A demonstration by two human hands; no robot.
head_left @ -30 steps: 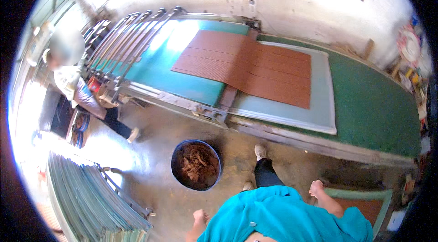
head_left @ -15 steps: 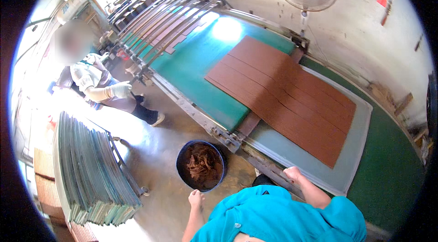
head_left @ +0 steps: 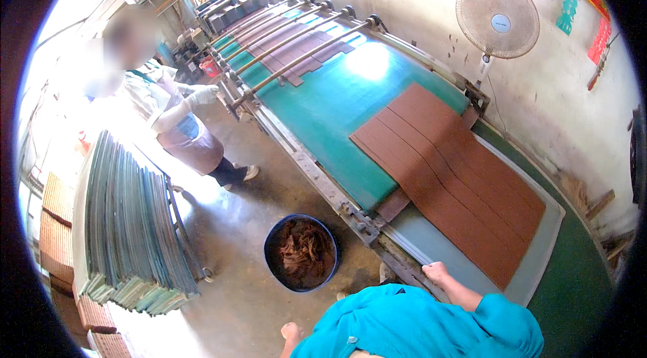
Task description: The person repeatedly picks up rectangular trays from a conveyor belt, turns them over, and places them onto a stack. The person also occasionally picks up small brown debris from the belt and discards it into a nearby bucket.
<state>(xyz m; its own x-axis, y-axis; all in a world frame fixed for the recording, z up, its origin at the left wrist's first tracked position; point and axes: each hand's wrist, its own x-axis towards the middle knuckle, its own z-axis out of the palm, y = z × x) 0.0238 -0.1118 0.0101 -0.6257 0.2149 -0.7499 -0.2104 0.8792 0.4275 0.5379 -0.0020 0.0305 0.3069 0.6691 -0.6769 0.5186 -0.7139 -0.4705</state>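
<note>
Grey tray (head_left: 539, 250) edge — right hand (head_left: 438, 272) curled on it.

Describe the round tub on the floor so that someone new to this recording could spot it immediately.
Start at the long green conveyor table that carries the flat reddish-brown sheets. On the concrete floor beside its near metal edge, just ahead of the person's teal sleeve, stands a round dark-blue plastic tub. It is the only round container there, filled with curled reddish-brown scraps.
</note>
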